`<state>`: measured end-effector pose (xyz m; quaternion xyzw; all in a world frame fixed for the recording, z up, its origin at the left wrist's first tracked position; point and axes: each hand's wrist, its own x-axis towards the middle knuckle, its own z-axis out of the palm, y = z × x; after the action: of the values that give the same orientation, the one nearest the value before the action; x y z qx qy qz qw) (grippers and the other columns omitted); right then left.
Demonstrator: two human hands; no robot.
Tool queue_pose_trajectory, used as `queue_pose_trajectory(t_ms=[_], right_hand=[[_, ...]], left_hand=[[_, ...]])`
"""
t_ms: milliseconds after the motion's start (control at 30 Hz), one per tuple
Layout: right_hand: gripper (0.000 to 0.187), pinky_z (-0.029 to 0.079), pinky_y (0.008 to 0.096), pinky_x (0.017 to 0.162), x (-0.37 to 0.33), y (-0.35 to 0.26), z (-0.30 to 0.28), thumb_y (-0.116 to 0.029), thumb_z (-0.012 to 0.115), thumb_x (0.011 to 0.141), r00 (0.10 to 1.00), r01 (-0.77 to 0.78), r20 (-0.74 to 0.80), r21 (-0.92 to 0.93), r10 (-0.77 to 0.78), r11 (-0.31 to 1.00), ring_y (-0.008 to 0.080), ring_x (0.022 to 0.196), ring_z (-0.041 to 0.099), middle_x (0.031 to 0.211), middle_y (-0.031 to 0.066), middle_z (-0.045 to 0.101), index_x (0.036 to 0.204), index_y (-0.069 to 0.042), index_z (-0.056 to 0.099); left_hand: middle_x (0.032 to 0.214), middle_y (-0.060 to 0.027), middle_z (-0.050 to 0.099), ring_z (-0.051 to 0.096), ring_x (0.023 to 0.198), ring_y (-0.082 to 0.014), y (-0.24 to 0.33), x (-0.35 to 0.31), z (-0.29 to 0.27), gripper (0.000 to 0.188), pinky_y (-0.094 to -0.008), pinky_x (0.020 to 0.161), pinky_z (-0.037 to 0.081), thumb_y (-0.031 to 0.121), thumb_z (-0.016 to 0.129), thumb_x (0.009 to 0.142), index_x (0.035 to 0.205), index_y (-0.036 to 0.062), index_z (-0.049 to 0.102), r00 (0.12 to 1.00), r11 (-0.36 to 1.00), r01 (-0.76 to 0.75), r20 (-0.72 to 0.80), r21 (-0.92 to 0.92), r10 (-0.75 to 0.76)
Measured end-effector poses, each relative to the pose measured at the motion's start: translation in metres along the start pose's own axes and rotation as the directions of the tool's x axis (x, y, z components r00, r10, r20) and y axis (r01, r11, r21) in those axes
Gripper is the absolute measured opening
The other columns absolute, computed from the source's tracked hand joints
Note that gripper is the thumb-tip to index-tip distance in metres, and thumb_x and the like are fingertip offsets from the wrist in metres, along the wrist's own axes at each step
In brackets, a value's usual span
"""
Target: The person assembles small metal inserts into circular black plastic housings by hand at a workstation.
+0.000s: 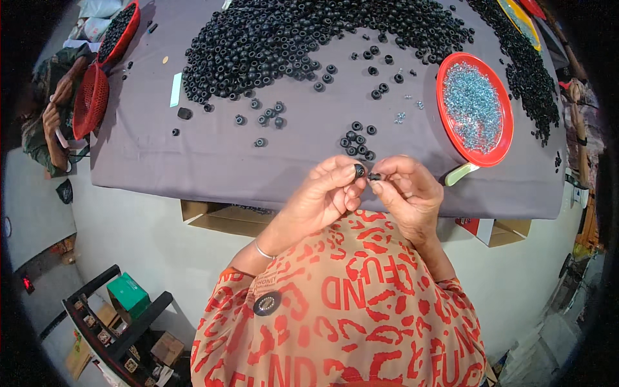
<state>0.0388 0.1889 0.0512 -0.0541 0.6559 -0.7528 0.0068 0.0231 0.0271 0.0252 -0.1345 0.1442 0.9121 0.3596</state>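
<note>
Near the front edge of the grey cloth-covered desk (258,171), the left hand (330,188) is pinching a rounded black plastic-looking piece (359,171); the right hand (410,191) is gripping a smaller dark piece (374,177). Both are probably feeling light, stiff, slippery; sides suit fingertips.

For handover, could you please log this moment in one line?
left hand: pinches round black part; right hand: pinches small black part; red plate: silvery pieces
</note>
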Motion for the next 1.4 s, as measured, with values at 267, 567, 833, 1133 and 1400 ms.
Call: queue_pose_trajectory(t_ms=[267, 567, 833, 1133, 1400], right_hand=[[0.022, 0.046, 0.0257, 0.063, 0.008, -0.006, 0.0, 0.014, 0.063, 0.068, 0.964, 0.261, 0.058, -0.371, -0.258, 0.891, 0.0164, 0.076, 0.057, 0.082, 0.0101, 0.058, 0.086, 0.002, 0.056], [0.022, 0.045, 0.0265, 0.055, 0.006, -0.007, 0.003, 0.009, 0.067, 0.065, 0.956, 0.271, 0.031, -0.476, -0.292, 0.836, 0.0184, 0.065, 0.058, 0.074, 0.0093, 0.06, 0.082, -0.002, 0.057], [0.021, 0.044, 0.0261, 0.052, 0.007, -0.009, 0.005, 0.008, 0.069, 0.064, 0.96, 0.259, 0.035, -0.481, -0.276, 0.838, 0.0175, 0.061, 0.059, 0.071, 0.0089, 0.061, 0.079, -0.002, 0.058], [0.021, 0.043, 0.0253, 0.049, 0.008, -0.004, -0.002, 0.006, 0.071, 0.062, 0.956, 0.294, 0.148, -0.437, -0.255, 0.85, 0.0156, 0.057, 0.057, 0.068, 0.0079, 0.059, 0.077, -0.001, 0.058], [0.023, 0.041, 0.0239, 0.049, 0.024, -0.006, -0.013, 0.0, 0.073, 0.064, 0.894, 0.088, 0.448, -0.209, 0.015, 0.974, 0.0121, 0.059, 0.052, 0.072, 0.0049, 0.056, 0.084, 0.0, 0.062]], left_hand=[[0.077, -0.0061, 0.058, 0.053, 0.061, -0.0117, -0.003, -0.001, 0.0, 0.009, -0.0226, 0.054, 0.047, 0.012, 0.055, 0.088, 0.091, 0.004, 0.057, 0.999, 1.0, -0.006, 0.045, 0.02, 0.005], [0.076, -0.007, 0.058, 0.051, 0.06, -0.011, -0.004, -0.004, 0.002, 0.011, -0.0219, 0.053, 0.044, 0.013, 0.058, 0.086, 0.09, 0.0021, 0.057, 0.997, 0.984, -0.073, -0.023, 0.163, 0.078], [0.071, -0.0073, 0.059, 0.054, 0.059, -0.0123, -0.002, -0.008, 0.004, 0.011, -0.0249, 0.053, 0.046, 0.013, 0.059, 0.086, 0.088, 0.0018, 0.057, 0.989, 0.94, -0.123, -0.035, 0.319, 0.142], [0.077, -0.0081, 0.062, 0.056, 0.058, -0.0087, 0.005, -0.009, -0.003, 0.013, -0.0216, 0.052, 0.049, 0.012, 0.061, 0.084, 0.088, 0.0001, 0.058, 0.998, 0.92, -0.04, -0.025, 0.391, 0.054], [0.068, -0.0077, 0.061, 0.055, 0.049, -0.0105, 0.013, -0.019, 0.001, 0.016, -0.0221, 0.045, 0.047, 0.013, 0.064, 0.081, 0.081, -0.0022, 0.06, 0.979, 0.798, 0.194, -0.166, 0.57, -0.119]])
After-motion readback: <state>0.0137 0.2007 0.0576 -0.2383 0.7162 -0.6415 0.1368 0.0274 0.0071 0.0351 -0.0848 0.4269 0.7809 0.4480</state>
